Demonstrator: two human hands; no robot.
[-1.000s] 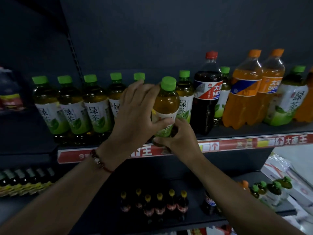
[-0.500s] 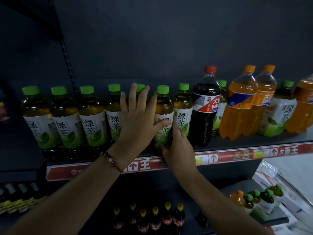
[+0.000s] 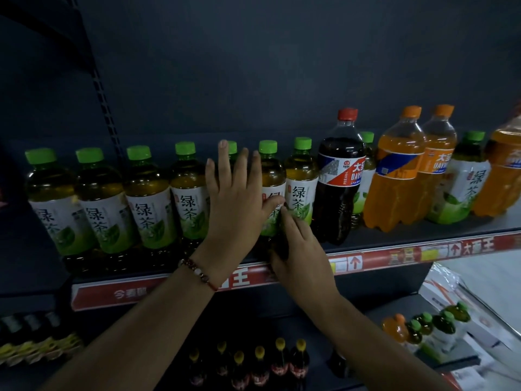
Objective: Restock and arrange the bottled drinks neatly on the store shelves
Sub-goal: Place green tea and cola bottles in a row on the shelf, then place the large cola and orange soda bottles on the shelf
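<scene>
Green tea bottle upright, cap up, both hands touching

dark shelf, tea bottles, cola, orange sodas

Left hand flat against green tea bottle; right hand seemingly grips its base (1 shelf).
</scene>
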